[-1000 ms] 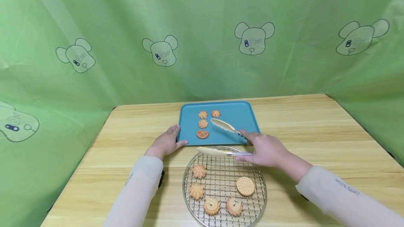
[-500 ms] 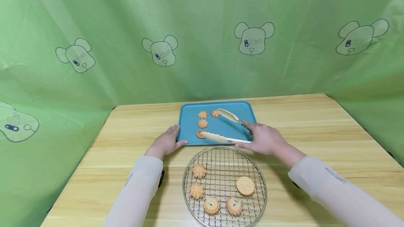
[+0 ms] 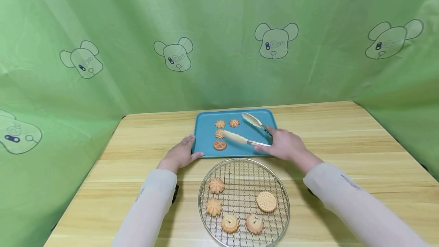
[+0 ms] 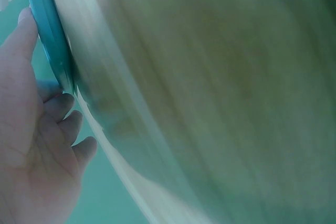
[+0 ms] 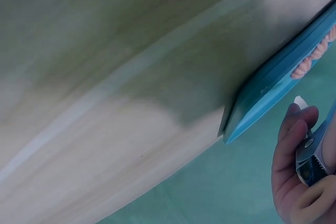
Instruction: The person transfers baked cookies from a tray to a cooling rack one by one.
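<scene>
My right hand (image 3: 286,144) grips a pair of tongs (image 3: 236,137) with pale scalloped tips. The tongs are spread over the blue tray (image 3: 245,151), one tip by the swirl cookie (image 3: 219,134) and the other near the tray's far side. In the right wrist view, fingers (image 5: 289,142) curl round the tongs' metal handle (image 5: 310,156). Also on the tray lie a pretzel-shaped cookie (image 3: 220,146) and two flower-shaped cookies (image 3: 234,123). My left hand (image 3: 180,155) touches the tray's near-left corner, its fingers along the left edge; the left wrist view shows its fingers (image 4: 58,106) beside the rim.
Just in front of the tray stands a round wire rack (image 3: 243,186). It carries two flower-shaped cookies (image 3: 214,207), two round cookies with light tops (image 3: 229,224) and a dotted round cookie (image 3: 266,202). A green curtain (image 3: 219,79) hangs behind the wooden table (image 3: 360,155).
My right hand has moved the tongs away from me, from above the rack's far edge to wholly over the tray. The left hand has stayed put, and the cookies look unmoved.
</scene>
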Demonstrator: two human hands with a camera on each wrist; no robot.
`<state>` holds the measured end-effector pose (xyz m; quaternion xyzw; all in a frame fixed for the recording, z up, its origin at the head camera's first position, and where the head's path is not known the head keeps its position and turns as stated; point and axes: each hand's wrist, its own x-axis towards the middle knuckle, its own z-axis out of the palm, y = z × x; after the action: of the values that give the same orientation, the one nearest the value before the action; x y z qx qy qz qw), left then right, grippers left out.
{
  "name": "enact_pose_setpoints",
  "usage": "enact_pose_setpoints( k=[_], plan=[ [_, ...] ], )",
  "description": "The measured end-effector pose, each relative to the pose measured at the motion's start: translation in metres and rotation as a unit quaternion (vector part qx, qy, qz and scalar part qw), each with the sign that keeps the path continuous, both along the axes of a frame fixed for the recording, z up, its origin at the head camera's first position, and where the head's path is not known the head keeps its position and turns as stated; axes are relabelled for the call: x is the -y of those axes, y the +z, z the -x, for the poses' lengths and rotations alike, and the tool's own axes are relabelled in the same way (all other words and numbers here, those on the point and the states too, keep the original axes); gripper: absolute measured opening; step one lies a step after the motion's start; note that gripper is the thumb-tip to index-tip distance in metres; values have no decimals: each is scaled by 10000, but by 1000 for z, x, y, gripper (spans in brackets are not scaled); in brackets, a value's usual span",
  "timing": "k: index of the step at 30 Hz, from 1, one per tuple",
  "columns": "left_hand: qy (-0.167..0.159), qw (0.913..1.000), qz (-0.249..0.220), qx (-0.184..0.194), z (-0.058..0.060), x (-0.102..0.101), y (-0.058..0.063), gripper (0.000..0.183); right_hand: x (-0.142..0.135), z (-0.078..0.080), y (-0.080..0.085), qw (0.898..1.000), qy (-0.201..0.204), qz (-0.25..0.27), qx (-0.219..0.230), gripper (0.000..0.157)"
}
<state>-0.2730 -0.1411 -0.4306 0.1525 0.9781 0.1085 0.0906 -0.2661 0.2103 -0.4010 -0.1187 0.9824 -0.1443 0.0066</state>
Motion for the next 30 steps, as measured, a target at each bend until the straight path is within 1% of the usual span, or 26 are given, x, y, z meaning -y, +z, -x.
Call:
enact_pose_setpoints(
  k=[8, 15, 24, 30],
  plan=[
    [-10, 10000, -6, -25, 0, 0, -1, 85, 5, 9, 0, 9995, -92, -26, 297, 101],
    [-16, 10000, -10, 7, 0, 1, -1, 85, 9, 16, -1, 9982, -279, -59, 534, 95],
    [-27, 10000, 2, 15, 0, 2, 0, 85, 17, 21, 1, 9979, -343, -212, 507, 84],
    [-36, 10000, -13, 1, 0, 1, 0, 85, 21, 23, 1, 9977, -372, -220, 525, 81]
  ],
)
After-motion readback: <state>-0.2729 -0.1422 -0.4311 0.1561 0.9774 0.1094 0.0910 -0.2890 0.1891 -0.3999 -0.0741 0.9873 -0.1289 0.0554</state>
